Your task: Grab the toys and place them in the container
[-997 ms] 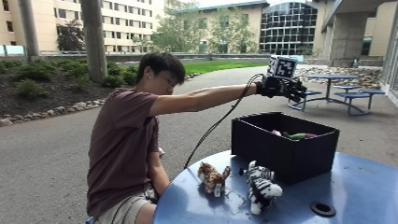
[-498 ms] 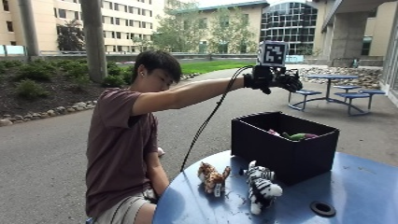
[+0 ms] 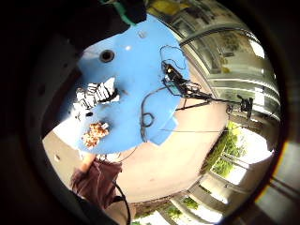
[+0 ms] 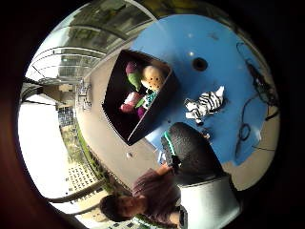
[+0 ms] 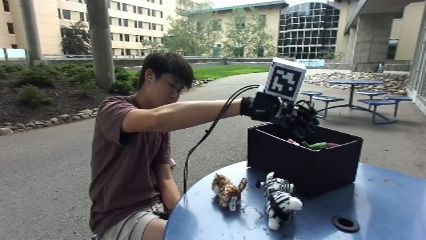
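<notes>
Above the container (image 5: 303, 162) rim, right hand (image 5: 293, 116) hangs empty

The gloved right hand (image 5: 293, 117) has come down and now hangs over the black container (image 5: 303, 157), fingers pointing down into it.

Striped zebra toy (image 5: 279, 200), black container (image 5: 303, 159), blue table (image 5: 393, 200)

Round blue table (image 5: 393, 200) with a central hole (image 5: 345, 223); a black cable (image 3: 146, 117) is coiled on its surface; picnic benches (image 5: 363, 97) are seen behind.
</notes>
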`<action>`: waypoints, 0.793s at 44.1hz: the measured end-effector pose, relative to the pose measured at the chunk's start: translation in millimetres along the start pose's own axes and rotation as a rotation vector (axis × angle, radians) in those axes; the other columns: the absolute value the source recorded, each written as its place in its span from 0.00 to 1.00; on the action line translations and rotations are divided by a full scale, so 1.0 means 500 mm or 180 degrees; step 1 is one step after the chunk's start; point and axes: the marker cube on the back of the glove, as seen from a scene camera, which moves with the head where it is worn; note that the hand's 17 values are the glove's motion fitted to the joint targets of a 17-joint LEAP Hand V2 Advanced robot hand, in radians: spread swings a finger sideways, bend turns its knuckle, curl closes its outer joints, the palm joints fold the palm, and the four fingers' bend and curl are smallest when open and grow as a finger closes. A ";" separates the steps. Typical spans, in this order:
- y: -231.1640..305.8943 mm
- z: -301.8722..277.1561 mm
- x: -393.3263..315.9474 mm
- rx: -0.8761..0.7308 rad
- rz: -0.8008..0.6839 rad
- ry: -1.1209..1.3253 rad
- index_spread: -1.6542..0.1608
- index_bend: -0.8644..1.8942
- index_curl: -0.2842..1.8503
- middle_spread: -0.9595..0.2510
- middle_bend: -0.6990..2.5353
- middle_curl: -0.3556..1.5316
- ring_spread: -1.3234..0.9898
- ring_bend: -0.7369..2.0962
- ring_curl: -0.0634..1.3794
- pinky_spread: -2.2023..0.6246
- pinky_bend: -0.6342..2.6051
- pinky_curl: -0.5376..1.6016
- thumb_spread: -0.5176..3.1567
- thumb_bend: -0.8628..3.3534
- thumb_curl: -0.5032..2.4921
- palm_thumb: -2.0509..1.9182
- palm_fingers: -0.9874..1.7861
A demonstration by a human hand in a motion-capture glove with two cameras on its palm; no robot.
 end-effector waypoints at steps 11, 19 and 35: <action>-0.069 0.262 -0.003 -0.0468 -0.0402 0.0007 0.81 0.34 0.19 0.78 0.27 0.39 0.56 0.41 0.28 0.79 0.46 0.42 0.49 0.20 0.31 0.55 0.29; -0.100 0.446 -0.017 -0.0868 -0.0718 -0.0171 0.79 0.36 0.21 0.76 0.25 0.37 0.56 0.35 0.25 0.79 0.45 0.42 0.49 0.22 0.31 0.59 0.26; -0.148 0.518 -0.053 0.0540 -0.0626 -0.0771 0.85 0.62 0.33 0.68 0.40 0.46 0.45 0.50 0.35 0.65 0.41 0.40 0.49 0.29 0.38 0.74 0.83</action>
